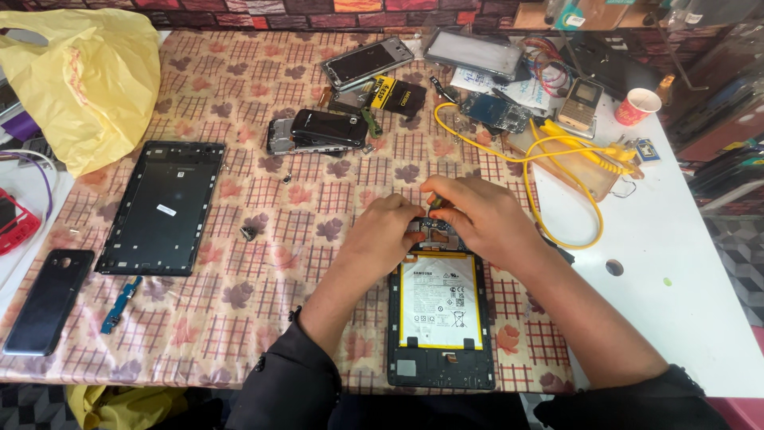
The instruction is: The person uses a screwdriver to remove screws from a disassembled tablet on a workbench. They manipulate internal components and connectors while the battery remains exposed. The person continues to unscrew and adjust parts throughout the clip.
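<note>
Both forearms are bare, with dark, near-black sleeves pushed up to the elbows on each arm

white battery label (440, 300) in opened tablet | yellow bag (83, 80) far left | dark screen (367, 60) top

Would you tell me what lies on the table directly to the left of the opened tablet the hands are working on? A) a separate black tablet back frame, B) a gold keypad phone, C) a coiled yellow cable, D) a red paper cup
A: a black tablet back frame lies flat on the patterned tablecloth, left of the opened tablet that both hands work over.
</note>
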